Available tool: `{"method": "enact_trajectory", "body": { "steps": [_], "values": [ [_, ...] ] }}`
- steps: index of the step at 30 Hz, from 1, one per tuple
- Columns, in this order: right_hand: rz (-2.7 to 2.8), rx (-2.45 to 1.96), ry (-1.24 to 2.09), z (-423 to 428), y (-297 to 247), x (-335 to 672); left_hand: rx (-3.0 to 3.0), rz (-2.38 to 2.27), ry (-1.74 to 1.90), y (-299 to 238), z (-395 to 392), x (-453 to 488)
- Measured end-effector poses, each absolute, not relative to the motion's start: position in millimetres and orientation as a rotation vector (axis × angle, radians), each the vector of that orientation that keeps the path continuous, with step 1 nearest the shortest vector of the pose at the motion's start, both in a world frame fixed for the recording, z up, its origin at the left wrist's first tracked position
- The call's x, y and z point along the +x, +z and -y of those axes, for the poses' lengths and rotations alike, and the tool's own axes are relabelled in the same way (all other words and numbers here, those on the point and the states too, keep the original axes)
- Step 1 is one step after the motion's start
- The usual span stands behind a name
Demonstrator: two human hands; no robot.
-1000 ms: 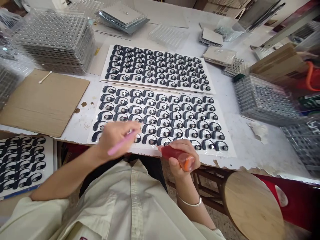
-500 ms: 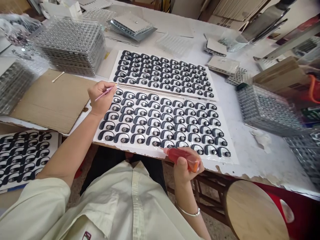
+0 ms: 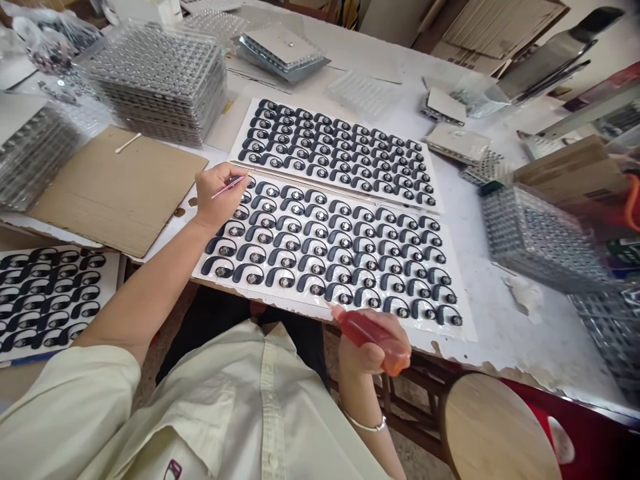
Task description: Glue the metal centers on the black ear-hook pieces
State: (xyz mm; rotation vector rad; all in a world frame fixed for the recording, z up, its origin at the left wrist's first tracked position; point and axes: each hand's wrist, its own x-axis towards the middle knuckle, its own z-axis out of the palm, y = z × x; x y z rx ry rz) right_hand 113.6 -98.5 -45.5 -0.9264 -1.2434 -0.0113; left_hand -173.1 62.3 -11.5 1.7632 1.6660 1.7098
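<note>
My left hand point(image 3: 217, 197) is closed in a pinch on a thin pink stick point(image 3: 227, 187). Its tip is over the upper left corner of the nearer white card point(image 3: 335, 303), which bears rows of black curved pieces, each with a shiny round stone. Whether the tip touches a piece I cannot tell. At the card's front edge, my right hand point(image 3: 357, 353) is wrapped round a squeeze bottle point(image 3: 370, 335) of red liquid, its narrow nozzle pointing left toward the card. A second such card point(image 3: 435, 203) lies just behind.
A brown cardboard sheet point(image 3: 115, 193) with a cotton swab point(image 3: 128, 143) lies left. Stacks of clear trays point(image 3: 155, 83) stand behind it, and more trays point(image 3: 540, 233) at right. Another filled card point(image 3: 45, 300) is at lower left. A round stool point(image 3: 500, 427) stands by the table edge.
The camera view has shifted a little, so the table appears further right. My left hand stays at the same card corner. The bottle in my right hand has tilted, its base now lower.
</note>
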Motion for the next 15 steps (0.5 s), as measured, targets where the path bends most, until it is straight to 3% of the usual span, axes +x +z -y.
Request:
{"method": "enact_trajectory", "body": {
  "steps": [15],
  "values": [
    [1.395, -0.910, -0.057, 99.3, -53.1, 118.1, 1.783, -1.649, 1.750, -13.1, -63.2, -173.2]
  ]
}}
